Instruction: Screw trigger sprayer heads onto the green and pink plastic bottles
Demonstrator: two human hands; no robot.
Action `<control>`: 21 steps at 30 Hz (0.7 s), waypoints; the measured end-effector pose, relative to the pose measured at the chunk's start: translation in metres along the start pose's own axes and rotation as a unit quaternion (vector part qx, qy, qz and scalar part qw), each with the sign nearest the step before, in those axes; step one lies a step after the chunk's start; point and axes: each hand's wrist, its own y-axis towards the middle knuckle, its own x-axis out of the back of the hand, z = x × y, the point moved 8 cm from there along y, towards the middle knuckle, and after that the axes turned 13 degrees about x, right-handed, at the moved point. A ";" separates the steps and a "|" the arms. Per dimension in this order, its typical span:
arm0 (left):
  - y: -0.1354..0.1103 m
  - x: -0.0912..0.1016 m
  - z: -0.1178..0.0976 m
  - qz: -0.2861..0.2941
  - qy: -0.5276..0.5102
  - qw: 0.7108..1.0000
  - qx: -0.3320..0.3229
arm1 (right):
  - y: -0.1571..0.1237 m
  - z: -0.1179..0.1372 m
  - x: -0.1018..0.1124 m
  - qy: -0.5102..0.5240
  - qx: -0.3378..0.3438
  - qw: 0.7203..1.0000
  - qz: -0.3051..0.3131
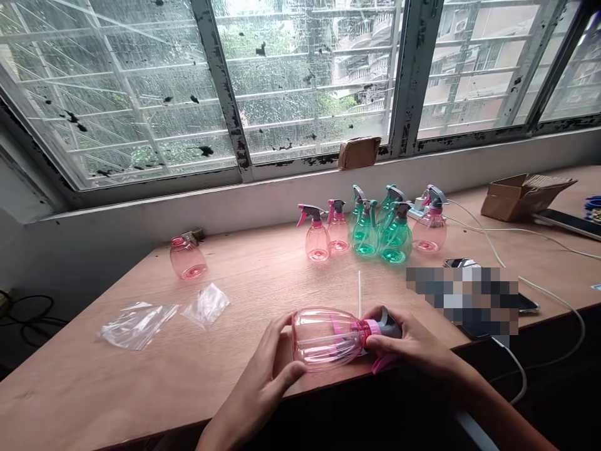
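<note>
A clear pink spray bottle [326, 338] lies on its side near the front edge of the table, its base to the left and its dark grey and pink spray head [387, 326] to the right. My left hand [263, 376] is curled round the base end, thumb at the front. With fingers and thumb, my right hand [417, 344] grips the spray head at the pink collar. A pink trigger [384, 362] points down below the right hand. Just behind the bottle is a thin white tube [359, 293]; its lower end is hidden.
Several green spray bottles [395, 241] and pink spray bottles [318, 241] stand by the wall. Left are a headless pink bottle [188, 258] and clear plastic bags [138, 326], [206, 305]. Phones [528, 304], a white cable [558, 297] and an opened cardboard box [516, 197] lie right.
</note>
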 end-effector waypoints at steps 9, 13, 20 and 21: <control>-0.007 -0.003 -0.004 -0.011 0.066 0.996 -0.053 | 0.000 -0.003 -0.001 0.012 -0.003 1.000 0.001; -0.002 -0.002 0.009 0.010 0.032 0.999 -0.009 | 0.001 -0.004 -0.002 0.026 0.000 1.000 0.006; -0.008 -0.004 -0.005 0.017 0.051 0.998 -0.034 | 0.001 0.003 -0.003 0.021 0.011 1.000 0.008; -0.010 -0.004 -0.008 0.009 0.058 0.997 -0.047 | 0.001 0.002 -0.004 0.022 0.009 1.000 0.010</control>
